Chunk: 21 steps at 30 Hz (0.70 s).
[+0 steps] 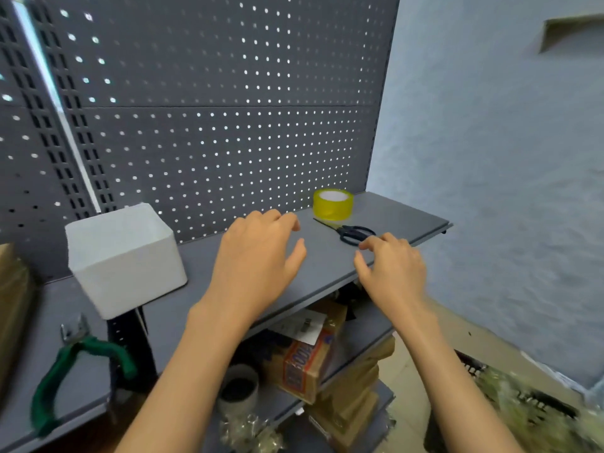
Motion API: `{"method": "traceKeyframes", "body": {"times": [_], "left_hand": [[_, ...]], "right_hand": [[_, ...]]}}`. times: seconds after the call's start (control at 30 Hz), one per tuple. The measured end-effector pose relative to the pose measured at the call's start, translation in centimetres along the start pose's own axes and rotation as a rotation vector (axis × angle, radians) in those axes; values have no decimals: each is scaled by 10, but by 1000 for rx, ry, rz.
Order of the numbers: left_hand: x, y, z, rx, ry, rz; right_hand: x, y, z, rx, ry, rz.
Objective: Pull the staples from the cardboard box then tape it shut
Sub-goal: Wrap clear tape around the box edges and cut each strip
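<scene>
Both hands are out over the grey shelf [202, 256] with nothing in them. The left hand [258, 256] has its fingers [287, 220] loosely bent and spread, thumb sticking out toward 3 o'clock, palm down above the middle of the shelf. The right hand [394, 266] sits at about 3 o'clock from the left one, near the shelf's front edge, its fingers [367, 243] relaxed and slightly curled, tips just beside the handles of the black scissors [354, 233]. Can't tell if they actually touch the handles or just hover next to them.

The scissors lie flat on the shelf with the blades pointing toward 10 o'clock, and the tips end right by the roll of yellow tape [333, 204], which stands on its flat side at 12 o'clock from the right hand, close to the grey pegboard [212, 109] at the back.

Over at 9 o'clock from the left hand there's a white foam box [124, 256] sitting across the seam between this shelf and the next one. At 7 o'clock, down in the lower left corner, a pair of green-handled pliers [75, 371] lies on that neighbouring shelf.

A printed cardboard box [307, 364] sits on the lower shelf, at 6 o'clock between the two forearms, with a white paper label on top and more brown cardboard stacked beneath it. The picture is a bit blurry down there.
</scene>
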<state>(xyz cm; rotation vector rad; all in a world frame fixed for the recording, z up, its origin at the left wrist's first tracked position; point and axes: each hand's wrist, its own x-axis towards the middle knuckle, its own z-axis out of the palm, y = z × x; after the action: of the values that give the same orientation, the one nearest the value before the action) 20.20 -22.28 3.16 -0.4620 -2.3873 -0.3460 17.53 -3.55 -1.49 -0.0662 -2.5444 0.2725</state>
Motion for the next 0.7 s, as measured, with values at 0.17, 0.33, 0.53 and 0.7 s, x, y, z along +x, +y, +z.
{"method": "traceKeyframes", "body": {"times": [0.17, 0.33, 0.53, 0.7], "left_hand": [[39, 2, 37, 37, -58, 7], [97, -2, 86, 74, -123, 9], [161, -5, 148, 49, -248, 9], [191, -11, 190, 75, -326, 14]], "right_hand": [[32, 18, 23, 21, -20, -9], [71, 33, 42, 11, -62, -15], [112, 49, 61, 10, -217, -49], [131, 58, 82, 98, -348, -57]]}}
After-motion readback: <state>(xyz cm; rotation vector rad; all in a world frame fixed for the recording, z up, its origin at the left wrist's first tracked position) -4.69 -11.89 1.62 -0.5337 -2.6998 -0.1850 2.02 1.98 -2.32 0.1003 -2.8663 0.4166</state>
